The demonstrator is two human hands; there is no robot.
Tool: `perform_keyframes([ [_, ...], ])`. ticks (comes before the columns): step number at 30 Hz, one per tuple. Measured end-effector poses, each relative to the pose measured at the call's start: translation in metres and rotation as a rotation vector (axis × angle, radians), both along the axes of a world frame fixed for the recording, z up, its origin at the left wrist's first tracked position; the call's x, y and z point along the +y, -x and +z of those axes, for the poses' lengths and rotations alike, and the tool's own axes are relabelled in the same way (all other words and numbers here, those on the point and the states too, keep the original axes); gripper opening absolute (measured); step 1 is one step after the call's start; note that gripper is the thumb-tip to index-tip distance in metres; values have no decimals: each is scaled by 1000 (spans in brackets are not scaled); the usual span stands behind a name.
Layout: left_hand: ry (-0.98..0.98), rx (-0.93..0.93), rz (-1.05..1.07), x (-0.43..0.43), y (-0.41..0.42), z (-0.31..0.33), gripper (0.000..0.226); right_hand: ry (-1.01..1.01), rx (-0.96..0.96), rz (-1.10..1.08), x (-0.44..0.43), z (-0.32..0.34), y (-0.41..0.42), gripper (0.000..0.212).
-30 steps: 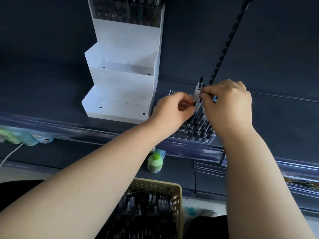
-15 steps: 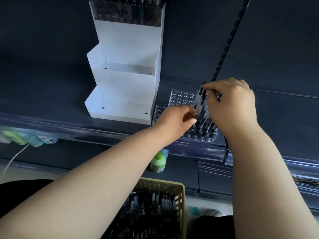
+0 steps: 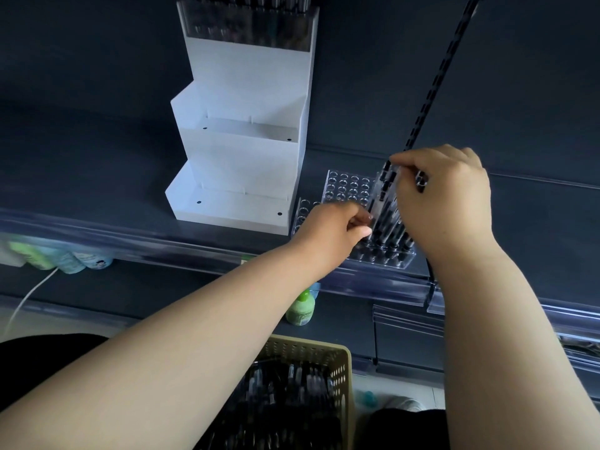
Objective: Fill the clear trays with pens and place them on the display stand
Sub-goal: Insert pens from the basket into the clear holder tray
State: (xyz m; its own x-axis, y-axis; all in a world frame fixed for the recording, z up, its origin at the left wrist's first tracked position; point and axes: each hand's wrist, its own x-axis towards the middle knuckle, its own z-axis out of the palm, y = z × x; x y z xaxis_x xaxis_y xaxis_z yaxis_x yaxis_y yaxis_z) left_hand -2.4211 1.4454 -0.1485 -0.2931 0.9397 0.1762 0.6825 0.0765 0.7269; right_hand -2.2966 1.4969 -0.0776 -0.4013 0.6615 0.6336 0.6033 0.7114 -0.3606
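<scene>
Right hand (image 3: 444, 196) is pinching the pens (image 3: 383, 193) by their caps; left hand (image 3: 334, 228) is curling at the barrels, grip unclear. They're sitting in the clear tray (image 3: 383, 259) near the display stand (image 3: 240, 177). Guessing light, slick, stiff plastic, so I'm favouring mid-barrel.

"What is the person wearing?"

"Black cloth (image 3: 45, 358), at the near left under the left forearm (image 3: 194, 336). A second black patch (image 3: 406, 428) shows at the near edge, just left of the right forearm (image 3: 506, 336). I can't tell which garment either belongs to."

"And the arms?"

"Both forearms are bare from the wrist down to the near edge. The left hand (image 3: 331, 232) and right hand (image 3: 444, 196) are bare too."

"Any detail on the fingers?"

"One nail (image 3: 370, 217) on the left hand catches the light. It's too small to say more."
</scene>
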Motion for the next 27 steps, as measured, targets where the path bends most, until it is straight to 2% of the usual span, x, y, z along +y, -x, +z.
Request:
perform_keyframes([
  [3,5,5,12,-10,1,-2,30,-91,43,18,-8,-2,-2,24],
  [8,-88,147,51,-45,8,-2,31,-256,31,125,-43,-16,-1,18],
  [12,-127,361,16,-96,21,-8,31,-181,-110,267,-77,-35,5,17],
  [14,-58,503,-25,-127,32,-20,30,-84,-229,310,-96,-51,8,18],
  [16,88,536,-47,-149,40,-38,32,72,-364,333,-107,-71,8,20],
  [20,428,438,17,-195,52,-78,31,409,-627,241,-137,-117,6,27],
  [24,670,361,85,-221,51,-106,25,707,-772,13,-174,-157,1,24],
  [27,838,281,106,-237,45,-122,21,863,-842,-52,-196,-179,-2,24],
])
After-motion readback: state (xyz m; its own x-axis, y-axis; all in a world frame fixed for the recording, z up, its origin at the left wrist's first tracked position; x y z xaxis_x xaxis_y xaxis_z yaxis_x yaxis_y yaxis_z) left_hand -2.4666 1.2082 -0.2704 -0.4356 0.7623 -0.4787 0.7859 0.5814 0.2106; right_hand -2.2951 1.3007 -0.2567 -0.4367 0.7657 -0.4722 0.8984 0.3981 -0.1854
